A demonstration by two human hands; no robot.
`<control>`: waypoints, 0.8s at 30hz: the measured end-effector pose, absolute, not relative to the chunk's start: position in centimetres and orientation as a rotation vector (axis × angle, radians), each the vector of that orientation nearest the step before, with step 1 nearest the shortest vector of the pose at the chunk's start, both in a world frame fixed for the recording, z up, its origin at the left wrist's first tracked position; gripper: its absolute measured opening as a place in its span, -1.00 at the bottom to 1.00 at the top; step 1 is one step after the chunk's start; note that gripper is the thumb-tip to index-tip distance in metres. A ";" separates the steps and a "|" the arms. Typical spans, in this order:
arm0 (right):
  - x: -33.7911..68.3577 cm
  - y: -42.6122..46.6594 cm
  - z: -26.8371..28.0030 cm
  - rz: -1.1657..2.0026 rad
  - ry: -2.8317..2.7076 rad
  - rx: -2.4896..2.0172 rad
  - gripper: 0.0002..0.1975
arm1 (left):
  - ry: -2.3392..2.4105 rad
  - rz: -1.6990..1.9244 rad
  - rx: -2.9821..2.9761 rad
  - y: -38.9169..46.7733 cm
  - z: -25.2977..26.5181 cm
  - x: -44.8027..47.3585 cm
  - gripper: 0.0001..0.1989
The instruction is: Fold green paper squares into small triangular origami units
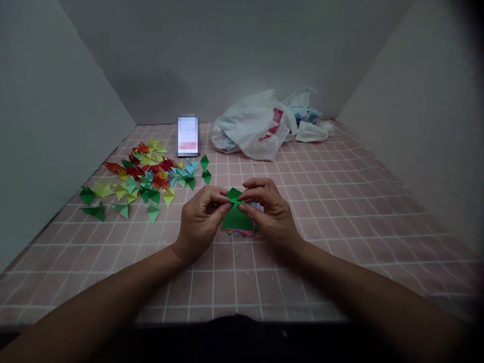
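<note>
Left hand (200,217) and right hand (273,214) pinch green paper (233,193)
Below it lies a paper stack (237,221); folded shapes (150,194), a lit phone (188,133) and white bag (249,123) rest on the bench (328,212).

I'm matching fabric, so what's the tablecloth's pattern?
The tablecloth is pink with white grid lines; head view.

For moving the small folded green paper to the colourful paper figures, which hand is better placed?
Probably the left hand: like the right hand, it holds the folded green paper, but lies nearer the colourful paper figures.

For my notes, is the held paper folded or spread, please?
Folded: the green paper forms a small pointed shape, narrower than the green sheet below.
</note>
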State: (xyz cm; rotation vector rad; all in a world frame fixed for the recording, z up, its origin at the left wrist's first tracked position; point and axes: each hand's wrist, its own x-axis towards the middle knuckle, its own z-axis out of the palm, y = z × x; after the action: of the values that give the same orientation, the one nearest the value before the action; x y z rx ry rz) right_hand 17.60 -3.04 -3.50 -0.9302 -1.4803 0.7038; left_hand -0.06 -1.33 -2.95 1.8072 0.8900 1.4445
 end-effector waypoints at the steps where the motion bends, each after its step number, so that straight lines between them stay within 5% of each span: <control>1: 17.6 -3.1 -3.5 0.678 -1.465 -0.944 -0.86 | 0.902 1.448 1.837 -1.4 -3.0 0.0 -0.89; 11: 17.0 -3.6 -3.2 1.012 -1.351 -1.014 -0.95 | 0.964 1.434 1.839 -1.6 -3.2 0.2 -0.90; 24: 17.1 -3.2 -3.3 1.306 -1.134 -1.029 -0.79 | 0.963 1.334 1.879 -1.5 -2.9 0.1 -0.90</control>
State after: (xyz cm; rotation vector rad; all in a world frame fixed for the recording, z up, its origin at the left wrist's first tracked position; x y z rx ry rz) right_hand 17.08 -3.15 -3.33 -1.0291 -1.1344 1.3056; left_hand 0.14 -1.53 -2.93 1.8788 0.9630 1.3338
